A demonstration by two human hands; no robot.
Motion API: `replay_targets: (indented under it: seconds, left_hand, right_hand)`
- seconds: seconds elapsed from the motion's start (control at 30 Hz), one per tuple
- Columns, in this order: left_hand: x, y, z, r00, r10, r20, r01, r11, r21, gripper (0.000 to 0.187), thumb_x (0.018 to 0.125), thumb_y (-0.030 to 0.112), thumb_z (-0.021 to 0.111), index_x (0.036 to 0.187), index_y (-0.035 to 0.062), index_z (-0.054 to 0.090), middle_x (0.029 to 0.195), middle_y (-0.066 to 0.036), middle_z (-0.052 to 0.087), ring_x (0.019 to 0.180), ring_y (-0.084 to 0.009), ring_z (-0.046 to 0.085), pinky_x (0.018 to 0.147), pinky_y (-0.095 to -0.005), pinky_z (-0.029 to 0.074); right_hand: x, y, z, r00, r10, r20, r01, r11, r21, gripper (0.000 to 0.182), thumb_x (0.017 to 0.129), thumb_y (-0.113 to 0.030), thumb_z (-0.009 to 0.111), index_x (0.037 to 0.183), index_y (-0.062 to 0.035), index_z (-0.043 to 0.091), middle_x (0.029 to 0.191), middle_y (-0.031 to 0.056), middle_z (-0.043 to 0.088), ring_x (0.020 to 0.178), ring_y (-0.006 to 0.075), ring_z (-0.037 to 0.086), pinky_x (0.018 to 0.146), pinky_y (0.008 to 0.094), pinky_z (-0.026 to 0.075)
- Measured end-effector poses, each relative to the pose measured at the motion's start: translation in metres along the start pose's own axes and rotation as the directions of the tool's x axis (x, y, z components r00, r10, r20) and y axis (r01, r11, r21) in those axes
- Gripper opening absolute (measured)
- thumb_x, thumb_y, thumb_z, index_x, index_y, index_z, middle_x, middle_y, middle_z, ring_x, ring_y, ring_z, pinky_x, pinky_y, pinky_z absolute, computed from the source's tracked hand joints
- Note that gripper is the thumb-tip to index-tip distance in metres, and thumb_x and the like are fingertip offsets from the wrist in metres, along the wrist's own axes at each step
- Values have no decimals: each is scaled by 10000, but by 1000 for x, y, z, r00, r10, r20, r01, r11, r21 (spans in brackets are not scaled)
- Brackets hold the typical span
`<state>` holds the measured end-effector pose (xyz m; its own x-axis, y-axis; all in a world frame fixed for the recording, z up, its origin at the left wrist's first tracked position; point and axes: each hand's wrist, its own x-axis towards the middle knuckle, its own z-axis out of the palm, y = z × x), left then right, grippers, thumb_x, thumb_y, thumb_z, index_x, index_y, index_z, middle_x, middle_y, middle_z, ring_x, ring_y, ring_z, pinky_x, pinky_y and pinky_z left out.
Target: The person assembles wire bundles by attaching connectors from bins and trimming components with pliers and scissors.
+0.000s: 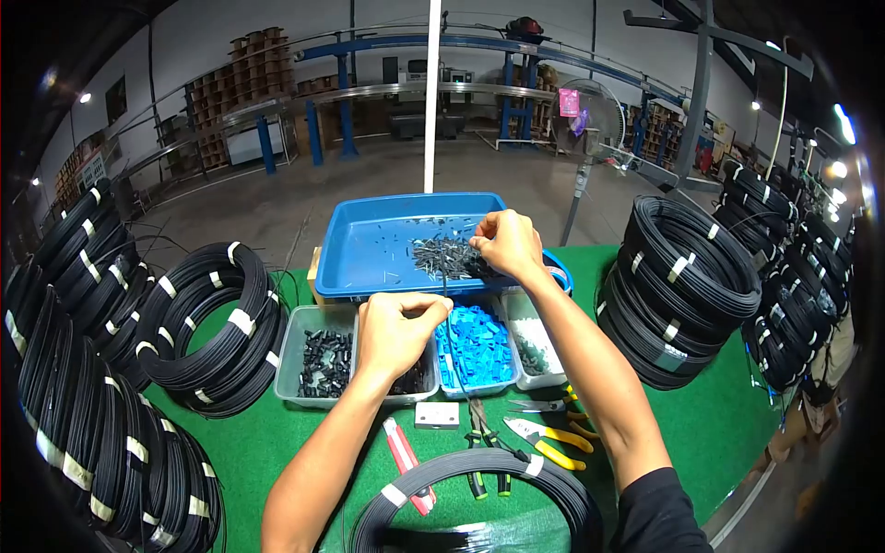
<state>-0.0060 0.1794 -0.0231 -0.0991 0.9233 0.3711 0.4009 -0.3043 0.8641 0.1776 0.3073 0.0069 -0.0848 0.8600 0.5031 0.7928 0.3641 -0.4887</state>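
Note:
My left hand [396, 336] is closed in a pinch above the clear bins, on what looks like a thin black cable. The cable passes its fingertips, upward toward the tray and downward over the bin of blue parts. My right hand [512, 244] is over the right side of a blue tray [359, 241], thumb and fingers pressed together. Whatever it may hold is too small to make out. Just below its fingertips lies a pile of short black pieces [442, 258]. A black cable coil [373, 507] with white tape bands lies nearest me.
Clear bins hold black parts [324, 361], blue clips [477, 346] and white parts [535, 343]. On the green mat lie a red cutter knife [406, 461], pliers [477, 442] and yellow-handled strippers [548, 442]. Coil stacks stand left [217, 323] and right [673, 295].

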Motion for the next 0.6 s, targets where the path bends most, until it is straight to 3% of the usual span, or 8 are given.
replay_targets:
  seconds: [0.2,0.27,0.43,0.6]
  left_hand:
    - [-14,-2,-7,997,79,20,-76,989,-123,241,830,251,768,960,49,789,863,-101,769,785,-148,719,756,-287,547]
    - [-31,12,-13,988,155,4,-154,984,-90,240,833,233,773,953,26,783,891,-122,766,806,-160,719,762,-298,544]
    - [-69,51,-27,980,197,-7,-197,979,-45,204,829,172,771,937,-1,778,845,-99,741,774,-134,661,723,-279,500]
    - [-101,69,-41,983,180,-38,-182,983,-38,175,823,154,771,920,8,783,850,-108,742,795,-153,667,740,-293,507]
  right_hand:
    - [-4,9,-2,996,-77,-46,79,996,42,230,794,-101,617,960,-93,775,901,148,744,912,328,712,883,451,531]
    - [-15,3,-13,994,-41,-100,57,985,164,267,800,-108,616,1025,-59,751,927,158,742,919,327,712,885,438,536]
    - [-20,10,-24,995,-86,-45,92,981,171,303,796,-17,595,1071,-19,721,954,150,747,944,311,714,906,421,542]
    - [-57,-7,-51,997,-33,-65,56,916,396,276,815,-45,685,1085,6,712,931,158,750,902,237,732,839,339,557]
